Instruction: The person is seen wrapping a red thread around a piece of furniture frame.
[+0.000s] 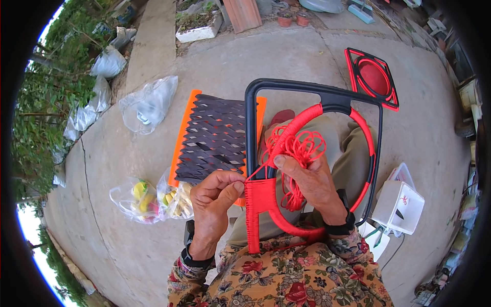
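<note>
A black rounded-square frame (250, 123) with a ring inside it stands tilted over my lap. Red cord is wound tightly over its lower left corner (263, 194) and along parts of the ring (306, 116); other stretches show bare black. My left hand (210, 202) is closed in a pinch on the red cord, right at the frame's left side. Inside the ring, my right hand (314, 187) grips a loose looped bundle of red cord (309, 146), thumb on top. A strand runs taut from the bundle to the left fingertips.
A stool with orange sides and a dark woven top (215, 133) stands ahead. Plastic bags with fruit (137, 199) lie left, another clear bag (148, 105) beyond. A second red-and-black frame (372, 78) rests far right. A white bin (400, 207), holding a blade, stands near right.
</note>
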The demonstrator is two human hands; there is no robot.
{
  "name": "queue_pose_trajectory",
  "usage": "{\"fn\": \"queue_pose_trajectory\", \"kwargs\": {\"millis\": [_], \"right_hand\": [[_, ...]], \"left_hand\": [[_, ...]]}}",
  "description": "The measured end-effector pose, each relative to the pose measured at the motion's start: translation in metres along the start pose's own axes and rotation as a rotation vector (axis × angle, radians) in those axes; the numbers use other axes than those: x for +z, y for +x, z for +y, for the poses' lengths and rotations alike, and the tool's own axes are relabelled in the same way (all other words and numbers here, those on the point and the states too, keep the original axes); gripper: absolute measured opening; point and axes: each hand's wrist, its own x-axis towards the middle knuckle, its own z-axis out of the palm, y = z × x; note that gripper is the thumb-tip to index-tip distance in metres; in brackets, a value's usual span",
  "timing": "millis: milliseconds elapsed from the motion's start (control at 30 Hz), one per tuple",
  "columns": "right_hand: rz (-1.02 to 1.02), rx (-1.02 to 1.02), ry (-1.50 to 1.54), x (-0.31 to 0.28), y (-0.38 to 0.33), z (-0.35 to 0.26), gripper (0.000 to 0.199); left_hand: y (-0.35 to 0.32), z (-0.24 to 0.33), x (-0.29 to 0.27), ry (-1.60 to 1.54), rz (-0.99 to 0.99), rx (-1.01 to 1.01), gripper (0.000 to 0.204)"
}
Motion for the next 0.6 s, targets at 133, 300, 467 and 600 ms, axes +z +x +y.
{"fn": "queue_pose_trajectory", "kwargs": {"millis": [133, 300, 467, 600], "right_hand": [[0.005, 0.024, 0.017, 0.001, -0.001, 0.001, 0.013], [0.014, 0.047, 0.031, 0.000, -0.002, 0.003, 0.013], [0.043, 0.023, -0.017, -0.001, -0.004, -0.002, 0.013], [0.047, -0.094, -0.319, -0.005, -0.019, -0.018, 0.012]], "left_hand": [[0.007, 0.005, -0.005, -0.121, -0.041, -0.170, 0.011], [0.019, 0.015, -0.012, -0.105, -0.142, -0.288, 0.009], [0.027, 0.016, -0.012, -0.086, -0.222, -0.369, 0.010], [0.028, -0.005, -0.012, -0.396, -0.167, -0.439, 0.006]]}}
